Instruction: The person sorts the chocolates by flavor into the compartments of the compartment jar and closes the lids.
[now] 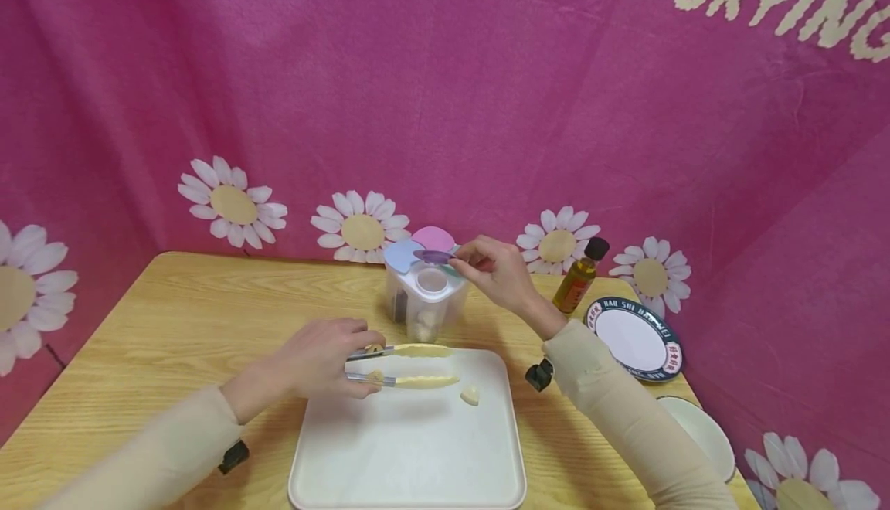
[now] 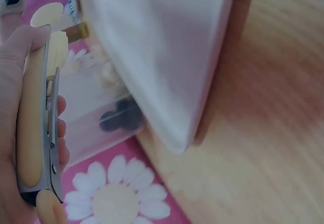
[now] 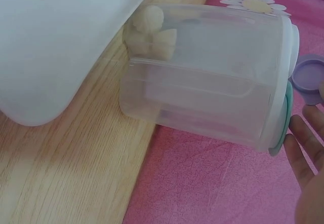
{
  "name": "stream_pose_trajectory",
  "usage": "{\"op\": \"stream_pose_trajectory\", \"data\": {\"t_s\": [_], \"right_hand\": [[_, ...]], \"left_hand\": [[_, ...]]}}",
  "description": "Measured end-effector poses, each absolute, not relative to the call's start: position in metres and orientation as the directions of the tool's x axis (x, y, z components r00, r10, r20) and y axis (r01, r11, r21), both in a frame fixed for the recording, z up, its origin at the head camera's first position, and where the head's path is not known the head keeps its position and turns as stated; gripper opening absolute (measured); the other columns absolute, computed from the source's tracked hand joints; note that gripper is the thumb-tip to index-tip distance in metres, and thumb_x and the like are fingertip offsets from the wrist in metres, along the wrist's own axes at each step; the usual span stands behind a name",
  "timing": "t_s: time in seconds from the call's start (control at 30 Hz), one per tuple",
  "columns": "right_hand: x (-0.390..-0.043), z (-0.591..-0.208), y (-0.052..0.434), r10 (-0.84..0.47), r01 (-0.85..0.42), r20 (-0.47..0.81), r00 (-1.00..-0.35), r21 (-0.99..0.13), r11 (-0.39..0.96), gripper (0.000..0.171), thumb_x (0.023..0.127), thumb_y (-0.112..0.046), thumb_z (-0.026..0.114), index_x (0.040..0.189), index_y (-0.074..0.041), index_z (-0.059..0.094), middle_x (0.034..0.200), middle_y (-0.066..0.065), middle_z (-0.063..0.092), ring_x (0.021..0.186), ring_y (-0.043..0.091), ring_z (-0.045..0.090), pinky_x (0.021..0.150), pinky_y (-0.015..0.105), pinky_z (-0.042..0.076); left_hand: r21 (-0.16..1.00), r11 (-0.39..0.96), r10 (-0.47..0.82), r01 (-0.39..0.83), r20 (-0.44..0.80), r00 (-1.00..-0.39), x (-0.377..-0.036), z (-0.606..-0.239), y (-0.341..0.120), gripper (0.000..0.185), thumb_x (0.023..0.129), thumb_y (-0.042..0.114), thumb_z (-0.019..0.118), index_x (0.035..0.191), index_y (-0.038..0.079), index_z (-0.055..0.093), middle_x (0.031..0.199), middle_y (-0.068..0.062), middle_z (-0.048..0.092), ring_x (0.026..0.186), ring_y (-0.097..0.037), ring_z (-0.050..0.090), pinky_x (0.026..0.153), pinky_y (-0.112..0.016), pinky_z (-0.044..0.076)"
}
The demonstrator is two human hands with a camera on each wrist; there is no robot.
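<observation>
My left hand grips a pair of tongs with cream-coloured tips over the far part of a white tray. A small whitish piece lies on the tray just beyond the tips. My right hand pinches a purple flip lid, raised off its round opening on a see-through divided container. Pale chunks sit at the bottom of one compartment; dark round things show in another. The blue, pink and green lids lie down.
Right of the container stands a bottle of yellow oil with a black cap. A dark-rimmed oval plate and a white bowl are along the table's right edge. Pink cloth with daisies hangs behind the wooden table.
</observation>
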State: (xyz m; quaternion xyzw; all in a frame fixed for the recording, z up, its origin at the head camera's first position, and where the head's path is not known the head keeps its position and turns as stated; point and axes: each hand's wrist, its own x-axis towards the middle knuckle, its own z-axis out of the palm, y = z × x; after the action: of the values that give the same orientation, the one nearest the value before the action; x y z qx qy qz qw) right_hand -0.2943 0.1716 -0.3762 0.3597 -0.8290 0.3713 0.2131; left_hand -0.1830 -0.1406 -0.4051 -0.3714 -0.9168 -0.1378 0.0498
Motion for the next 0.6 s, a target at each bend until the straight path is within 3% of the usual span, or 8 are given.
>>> {"op": "stream_pose_trajectory", "data": {"t_s": [0.6], "right_hand": [[-0.296,-0.377,0.171,-0.439,-0.764,0.634,-0.637,-0.446,0.465,0.009,0.089,-0.006,0.082,0.094,-0.002,0.076,0.084,0.012,0.076,0.072,0.022,0.073,0.066,0.029,0.062]], "left_hand": [[0.211,0.663,0.713,0.718,0.114,-0.692,-0.189,-0.439,-0.111,0.047,0.08,0.056,0.083,0.116,0.028,0.073,0.09,0.01,0.063,0.072,-0.003,0.047,0.061,-0.023,0.038]]}}
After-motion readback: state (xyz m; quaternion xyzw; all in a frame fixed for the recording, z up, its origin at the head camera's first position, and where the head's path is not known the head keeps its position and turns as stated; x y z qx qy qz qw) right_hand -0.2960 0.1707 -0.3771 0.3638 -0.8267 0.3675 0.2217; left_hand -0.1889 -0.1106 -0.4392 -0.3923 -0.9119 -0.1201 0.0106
